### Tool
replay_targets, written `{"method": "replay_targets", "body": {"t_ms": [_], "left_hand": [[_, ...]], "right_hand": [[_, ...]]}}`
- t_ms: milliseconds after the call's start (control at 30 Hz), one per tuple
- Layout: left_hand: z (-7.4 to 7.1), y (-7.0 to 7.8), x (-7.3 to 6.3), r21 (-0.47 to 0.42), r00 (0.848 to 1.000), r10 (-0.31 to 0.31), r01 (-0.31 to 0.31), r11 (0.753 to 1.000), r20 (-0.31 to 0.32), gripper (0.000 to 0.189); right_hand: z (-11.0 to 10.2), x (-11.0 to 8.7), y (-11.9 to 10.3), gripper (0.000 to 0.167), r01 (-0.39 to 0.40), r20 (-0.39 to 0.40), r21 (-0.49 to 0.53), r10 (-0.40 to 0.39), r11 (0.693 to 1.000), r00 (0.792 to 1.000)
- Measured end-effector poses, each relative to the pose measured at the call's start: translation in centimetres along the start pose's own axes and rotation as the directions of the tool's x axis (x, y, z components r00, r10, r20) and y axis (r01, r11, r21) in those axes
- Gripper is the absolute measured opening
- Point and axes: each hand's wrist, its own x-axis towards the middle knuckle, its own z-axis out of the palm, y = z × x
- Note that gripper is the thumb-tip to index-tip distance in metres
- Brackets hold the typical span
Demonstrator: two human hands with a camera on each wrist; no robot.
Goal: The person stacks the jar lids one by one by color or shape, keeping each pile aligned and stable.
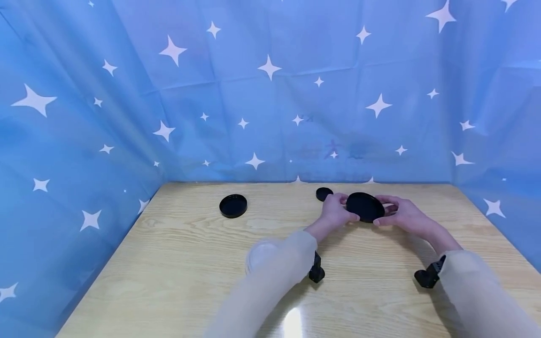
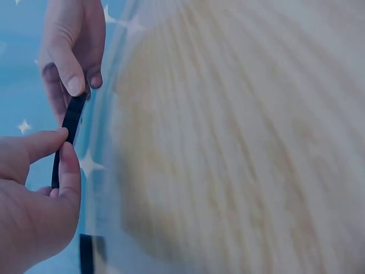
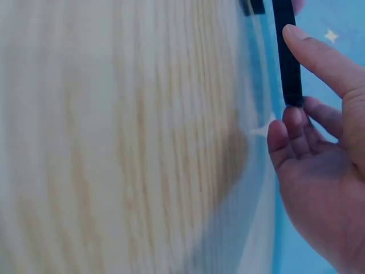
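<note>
A shallow black round dish is held between both hands, toward the back right of the table. My left hand pinches its left edge between thumb and fingers, and my right hand grips the right edge. In the left wrist view the dish appears edge-on as a thin dark band. From the right wrist, my right thumb lies along the rim of the dish, with the fingertips at its end. A smaller black round piece lies just behind my left hand.
Another shallow black round dish rests on the wooden table, left of centre. A clear round container stands partly hidden behind my left sleeve. Blue star-patterned cloth hangs along the back and both sides.
</note>
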Motion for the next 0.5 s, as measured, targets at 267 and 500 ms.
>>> {"method": "replay_targets", "body": {"t_ms": [267,500], "left_hand": [[-2.3,0.7,-2.2,0.042,0.999,0.034,-0.036,0.998,0.039,0.062],[-4.2,0.2,-5.1,0.074,0.998,0.054,-0.056,0.996,0.040,0.060]], "right_hand": [[0.4,-1.3,-2.4,0.082,0.061,-0.032,-0.022,-0.061,0.998,0.998],[2.1,-2.8,-4.3,0.084,0.060,-0.020,0.037,-0.059,0.998,0.998]]}}
